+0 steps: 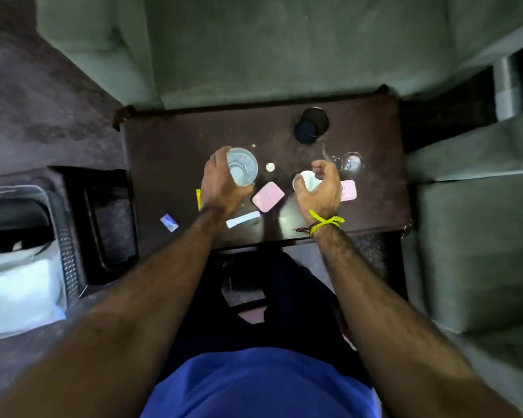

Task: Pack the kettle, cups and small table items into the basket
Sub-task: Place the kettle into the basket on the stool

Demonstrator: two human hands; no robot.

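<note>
While the left hand (pixel 221 188) wraps its fingers round the clear glass (pixel 242 166), the right hand (pixel 319 188) clasps the white cup (pixel 308 180); the basket (pixel 64 236) lies left of the worktop (pixel 169 152), nearer the left hand.

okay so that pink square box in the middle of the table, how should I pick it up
Pinch the pink square box from above, across two opposite side edges. It lies flat and low on the table, so only the edges give purchase. It sits between the left hand and right hand; both look occupied.
</note>
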